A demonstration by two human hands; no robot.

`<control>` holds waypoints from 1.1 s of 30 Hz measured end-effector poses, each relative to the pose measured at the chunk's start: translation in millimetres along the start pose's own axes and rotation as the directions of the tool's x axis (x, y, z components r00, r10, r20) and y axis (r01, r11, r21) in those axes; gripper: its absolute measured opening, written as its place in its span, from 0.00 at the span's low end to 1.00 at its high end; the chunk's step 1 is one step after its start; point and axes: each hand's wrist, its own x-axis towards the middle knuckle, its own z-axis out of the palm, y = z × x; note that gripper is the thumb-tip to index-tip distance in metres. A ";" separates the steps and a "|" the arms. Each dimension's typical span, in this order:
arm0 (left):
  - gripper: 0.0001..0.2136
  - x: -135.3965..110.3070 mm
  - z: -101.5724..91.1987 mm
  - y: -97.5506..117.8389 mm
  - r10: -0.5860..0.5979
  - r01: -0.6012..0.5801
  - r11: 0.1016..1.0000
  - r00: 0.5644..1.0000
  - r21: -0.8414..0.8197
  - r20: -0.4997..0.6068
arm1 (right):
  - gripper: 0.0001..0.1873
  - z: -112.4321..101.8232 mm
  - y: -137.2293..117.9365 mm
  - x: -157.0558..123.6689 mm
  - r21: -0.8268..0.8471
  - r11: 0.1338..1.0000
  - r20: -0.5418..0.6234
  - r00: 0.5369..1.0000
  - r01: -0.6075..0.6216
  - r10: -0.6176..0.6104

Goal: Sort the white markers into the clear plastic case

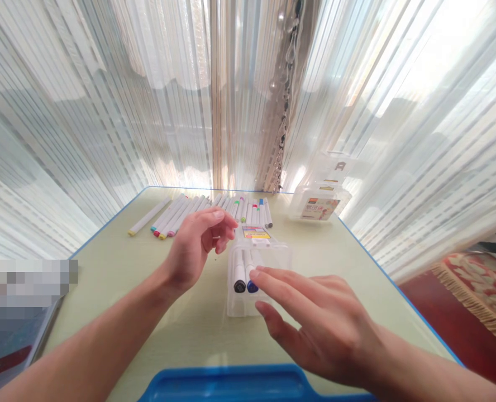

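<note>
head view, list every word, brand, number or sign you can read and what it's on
Upright clear case: dark shape like "A", possibly no letter; pale label characters, perhaps "可" mid-line, otherwise too blurred.
Near clear box: yellow label, too small to read.
Black cap: faint mark, unreadable.

"How is the worktop (181, 329) finished?"

"Its pale green surface is edged in blue, and a blue moulded trough (227, 385) is set along the near edge."

"What is carried on it?"

"White markers (180, 212) with coloured caps are laid side by side towards the far edge. A clear plastic marker case (242, 307) is placed nearer the middle, and a second clear case (316, 209) is stood at the far right corner."
</note>
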 end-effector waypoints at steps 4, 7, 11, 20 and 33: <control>0.12 0.3 -0.8 -0.9 -0.004 0.004 1.000 1.000 -0.001 0.005 | 0.16 1.1 0.4 -0.2 -0.008 1.000 0.009 1.000 0.001 -0.001; 0.11 0.6 -0.8 -1.3 -0.005 0.005 1.000 1.000 0.000 0.005 | 0.17 1.2 0.6 -0.5 -0.014 1.000 0.013 1.000 0.008 -0.008; 0.11 0.9 -0.9 -0.9 -0.003 0.003 1.000 1.000 0.002 0.000 | 0.16 0.0 0.6 -0.3 -0.015 1.000 0.002 1.000 0.010 -0.010; 0.11 1.1 -0.8 -1.7 -0.005 0.005 1.000 1.000 0.007 -0.009 | 0.14 -3.2 1.4 1.2 0.003 1.000 -0.047 0.999 0.017 -0.017; 0.11 3.3 -2.8 -3.4 0.002 -0.002 1.000 1.000 0.010 -0.007 | 0.11 -18.8 9.5 2.4 0.137 0.990 -0.324 0.942 -0.043 0.086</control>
